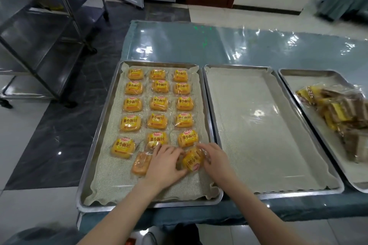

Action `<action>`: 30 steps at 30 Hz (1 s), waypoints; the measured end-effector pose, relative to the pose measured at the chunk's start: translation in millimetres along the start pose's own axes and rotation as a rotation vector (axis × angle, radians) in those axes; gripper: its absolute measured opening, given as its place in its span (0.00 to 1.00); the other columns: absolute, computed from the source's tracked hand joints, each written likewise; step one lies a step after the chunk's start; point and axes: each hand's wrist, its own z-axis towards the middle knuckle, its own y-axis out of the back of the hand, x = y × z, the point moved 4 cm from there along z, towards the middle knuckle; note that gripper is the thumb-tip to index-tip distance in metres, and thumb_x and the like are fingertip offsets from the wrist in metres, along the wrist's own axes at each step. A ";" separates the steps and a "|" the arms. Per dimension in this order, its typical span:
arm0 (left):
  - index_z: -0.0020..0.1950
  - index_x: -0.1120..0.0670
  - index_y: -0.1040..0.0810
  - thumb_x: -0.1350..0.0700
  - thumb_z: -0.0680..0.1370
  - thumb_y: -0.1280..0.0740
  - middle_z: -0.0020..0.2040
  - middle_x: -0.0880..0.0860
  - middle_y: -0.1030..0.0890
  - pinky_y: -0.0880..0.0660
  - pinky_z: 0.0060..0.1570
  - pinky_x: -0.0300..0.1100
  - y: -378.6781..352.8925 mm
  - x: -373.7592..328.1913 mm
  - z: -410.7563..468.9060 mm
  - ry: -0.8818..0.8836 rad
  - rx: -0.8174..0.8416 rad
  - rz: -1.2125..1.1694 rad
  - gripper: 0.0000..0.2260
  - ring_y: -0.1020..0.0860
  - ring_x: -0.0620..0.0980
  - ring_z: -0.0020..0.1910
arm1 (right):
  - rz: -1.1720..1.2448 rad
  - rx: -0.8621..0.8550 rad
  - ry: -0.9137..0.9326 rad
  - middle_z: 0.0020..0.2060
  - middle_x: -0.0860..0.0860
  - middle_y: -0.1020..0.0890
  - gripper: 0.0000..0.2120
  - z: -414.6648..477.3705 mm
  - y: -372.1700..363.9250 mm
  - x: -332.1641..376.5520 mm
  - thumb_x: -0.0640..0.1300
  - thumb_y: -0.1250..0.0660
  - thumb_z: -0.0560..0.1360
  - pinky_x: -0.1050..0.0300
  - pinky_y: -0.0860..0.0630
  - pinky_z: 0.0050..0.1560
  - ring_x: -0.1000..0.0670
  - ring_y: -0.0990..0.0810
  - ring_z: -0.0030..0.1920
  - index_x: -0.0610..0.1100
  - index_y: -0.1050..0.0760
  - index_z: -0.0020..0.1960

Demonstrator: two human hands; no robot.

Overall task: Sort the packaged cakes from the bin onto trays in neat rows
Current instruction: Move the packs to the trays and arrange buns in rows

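Five three-cake rows (157,103) fill the tray (95,145) beyond the hands; sixth underway: right hand (214,157) pinches a tilted cake (192,160), left hand (165,162) against it, grip unclear; next tray (288,193), rightward, unfilled.

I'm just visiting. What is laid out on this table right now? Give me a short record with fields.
Left tray: five neat rows of three yellow packaged cakes, plus two more nearer the person
Held cake: tilted, gripped between left hand and right hand
Loose cake: lies beside the left hand, out of line
Middle tray: lined, no cakes on it
Right tray: heap of unsorted packets
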 end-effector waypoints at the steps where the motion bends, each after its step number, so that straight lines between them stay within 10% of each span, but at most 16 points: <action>1: 0.65 0.45 0.27 0.38 0.74 0.35 0.63 0.44 0.25 0.47 0.75 0.51 1.6 0.6 -0.4 -0.017 -0.004 -0.028 0.22 0.33 0.44 0.66 | 0.029 -0.007 0.007 0.57 0.55 0.25 0.22 4.1 2.7 1.0 0.33 0.36 0.76 0.65 0.27 0.55 0.56 0.26 0.55 0.53 0.24 0.63; 7: 0.53 0.45 0.29 0.44 0.72 0.33 0.52 0.43 0.25 0.30 0.61 0.43 10.5 5.5 1.1 -0.007 -0.124 -0.183 0.13 0.28 0.43 0.54 | -0.062 0.295 0.132 0.54 0.55 0.19 0.19 30.8 2.3 17.6 0.30 0.40 0.75 0.55 0.25 0.62 0.57 0.24 0.55 0.49 0.19 0.54; 11: 0.71 0.47 0.34 0.48 0.72 0.29 0.67 0.45 0.29 0.41 0.72 0.44 4.8 8.5 6.4 -0.010 -0.018 -0.072 0.29 0.34 0.46 0.68 | -0.034 0.184 0.142 0.57 0.56 0.23 0.16 37.8 -5.1 17.0 0.36 0.33 0.74 0.59 0.30 0.65 0.59 0.27 0.57 0.49 0.23 0.60; 19: 0.69 0.46 0.31 0.47 0.78 0.35 0.67 0.45 0.28 0.43 0.74 0.47 -7.0 9.7 10.2 0.004 -0.008 0.105 0.20 0.36 0.47 0.70 | -0.335 0.187 0.023 0.59 0.52 0.30 0.29 -3.4 -33.6 -2.2 0.62 0.31 0.69 0.56 0.24 0.56 0.51 0.27 0.58 0.51 0.35 0.64; 30: 0.66 0.45 0.30 0.39 0.70 0.30 0.63 0.43 0.27 0.40 0.71 0.46 -10.4 20.9 4.1 -0.090 0.018 0.046 0.27 0.34 0.45 0.66 | -0.277 0.203 0.301 0.61 0.56 0.27 0.25 1.7 -29.1 -4.5 0.32 0.35 0.70 0.58 0.38 0.69 0.54 0.33 0.64 0.51 0.31 0.63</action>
